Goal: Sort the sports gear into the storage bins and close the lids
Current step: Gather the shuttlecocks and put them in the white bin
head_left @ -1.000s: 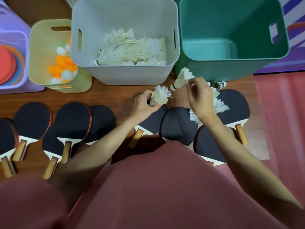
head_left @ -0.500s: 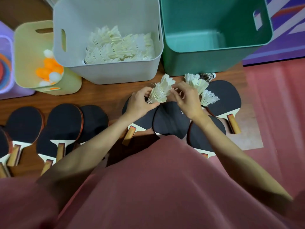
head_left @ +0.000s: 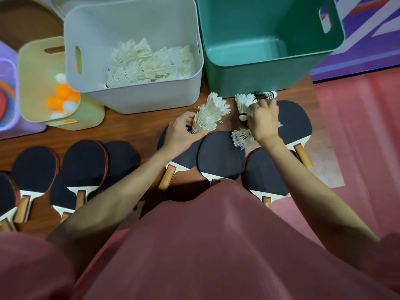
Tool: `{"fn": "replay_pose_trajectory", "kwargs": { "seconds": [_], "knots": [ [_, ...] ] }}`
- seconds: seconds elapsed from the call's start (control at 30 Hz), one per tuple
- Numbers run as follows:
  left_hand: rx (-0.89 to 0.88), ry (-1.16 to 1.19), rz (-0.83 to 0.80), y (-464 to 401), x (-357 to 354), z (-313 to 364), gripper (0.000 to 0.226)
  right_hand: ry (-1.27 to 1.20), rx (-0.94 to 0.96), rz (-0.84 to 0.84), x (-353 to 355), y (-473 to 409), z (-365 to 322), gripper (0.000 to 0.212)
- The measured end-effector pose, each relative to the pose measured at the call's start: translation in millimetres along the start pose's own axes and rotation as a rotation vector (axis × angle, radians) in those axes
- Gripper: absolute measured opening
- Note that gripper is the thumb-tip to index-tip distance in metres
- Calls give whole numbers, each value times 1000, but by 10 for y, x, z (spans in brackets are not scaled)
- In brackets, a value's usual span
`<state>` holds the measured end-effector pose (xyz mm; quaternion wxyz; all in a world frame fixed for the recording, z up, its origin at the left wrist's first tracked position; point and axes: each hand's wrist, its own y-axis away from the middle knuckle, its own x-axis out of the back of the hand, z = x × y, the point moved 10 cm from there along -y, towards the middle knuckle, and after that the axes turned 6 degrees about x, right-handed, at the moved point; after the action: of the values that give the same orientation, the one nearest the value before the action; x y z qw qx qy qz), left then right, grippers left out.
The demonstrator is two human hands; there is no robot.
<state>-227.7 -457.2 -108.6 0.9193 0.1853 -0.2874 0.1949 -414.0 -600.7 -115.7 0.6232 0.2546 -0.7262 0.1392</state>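
You've got four bins (head_left: 138, 100) lined up; roughly nine paddles (head_left: 220, 156) on the table; several loose shuttlecocks (head_left: 242, 138) by your hands.

The left hand (head_left: 184, 135) grips a stack of white shuttlecocks (head_left: 208, 114), feathers fanning up past its fingers toward the grey bin (head_left: 138, 98), which holds more shuttlecocks. The right hand (head_left: 263, 120) reaches onto loose shuttlecocks (head_left: 243, 102) lying at its fingertips, just below the green bin (head_left: 259, 81); another lies under its wrist. Black paddles (head_left: 220, 154) lie beneath both hands. A yellow bin (head_left: 32, 83) with orange and white balls sits far left.
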Motion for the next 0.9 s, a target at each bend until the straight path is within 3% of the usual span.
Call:
{"fn": "replay_pose_trajectory", "kwargs": {
  "seconds": [0.13,0.2,0.3,0.43,0.7,0.9],
  "knots": [
    [23,-14,24,44,100,-37,50,-39,18,71,122,20,-74,15],
    [27,-30,36,57,178,-57,50,-114,66,220,315,95,-183,19],
    [32,-53,61,74,328,-101,52,-319,177,490,735,330,-394,8],
    [17,-77,104,122,542,-88,52,-526,304,662,1111,577,-656,9],
    [-77,-104,209,164,1014,162,51,-674,439,540,1193,417,-1193,9],
    [-162,-175,355,-16,1564,547,46,-741,393,603,1438,89,-1363,13]
  ]
}}
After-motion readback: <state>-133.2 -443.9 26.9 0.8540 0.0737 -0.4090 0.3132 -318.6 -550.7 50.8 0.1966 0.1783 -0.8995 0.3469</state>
